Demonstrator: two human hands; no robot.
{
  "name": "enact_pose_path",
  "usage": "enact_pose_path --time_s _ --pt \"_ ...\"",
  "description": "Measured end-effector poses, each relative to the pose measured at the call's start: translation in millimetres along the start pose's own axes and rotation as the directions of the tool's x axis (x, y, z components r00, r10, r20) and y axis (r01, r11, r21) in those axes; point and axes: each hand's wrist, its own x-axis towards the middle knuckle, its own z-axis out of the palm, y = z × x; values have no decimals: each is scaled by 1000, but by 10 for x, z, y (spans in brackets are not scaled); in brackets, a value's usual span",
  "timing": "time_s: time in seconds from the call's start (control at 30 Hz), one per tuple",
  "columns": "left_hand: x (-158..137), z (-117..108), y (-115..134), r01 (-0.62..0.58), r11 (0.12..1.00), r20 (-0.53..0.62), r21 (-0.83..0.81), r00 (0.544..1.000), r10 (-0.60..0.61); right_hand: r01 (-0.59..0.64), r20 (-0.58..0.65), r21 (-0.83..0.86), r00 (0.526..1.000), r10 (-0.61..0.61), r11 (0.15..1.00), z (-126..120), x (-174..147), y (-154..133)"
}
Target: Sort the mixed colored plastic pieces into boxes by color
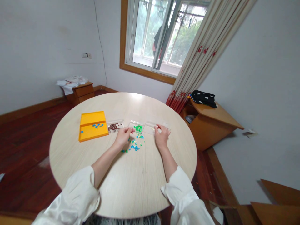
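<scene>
My left hand [123, 137] is closed in a pinch just left of the clear box of green pieces [138, 128]. Whatever its fingertips hold is too small to make out. Over another clear box [148, 128], my right hand [161, 136] has its thumb and fingers drawn together; any piece between them cannot be made out. Small blue pieces [135, 147], mixed with green and pale ones, lie scattered on the table between my hands. Left of my left hand is a clear box with dark brown pieces [114, 127]. Farther left lies an open yellow-orange case [93, 136] with several blue pieces inside.
Everything lies on a round, light wooden table [122, 184]. Beyond it stand a small cabinet with papers [83, 90] at the left and a wooden cabinet [211, 125] with dark cloth on top at the right. A curtain [201, 56] hangs beside the window.
</scene>
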Motion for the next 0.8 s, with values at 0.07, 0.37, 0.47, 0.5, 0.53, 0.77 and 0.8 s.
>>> enact_pose_path --time_s 0.07,0.37,0.47,0.5,0.53,0.77,0.8 --pt "33 -35 -8 -49 997 -24 59 998 50 -57 -18 -17 998 56 998 -1 15 24" --pt "82 -202 -67 -226 778 164 586 973 159 -11 81 88 997 4 996 46 -54 -124" --pt "107 -281 -99 -245 707 214 664 967 135 17 101 116 994 -29 993 80 -83 -149" --pt "116 -305 -107 -249 694 223 676 966 129 21 106 123 994 -34 992 90 -89 -150" --pt "124 -327 -114 -253 683 229 685 965 127 24 111 131 993 -39 991 98 -94 -149" --pt "123 -364 -117 -278 670 311 688 948 74 10 162 200 986 -43 980 129 -107 -124" --pt "118 -355 -112 -271 680 320 682 946 56 8 166 206 985 -43 978 132 -109 -125"
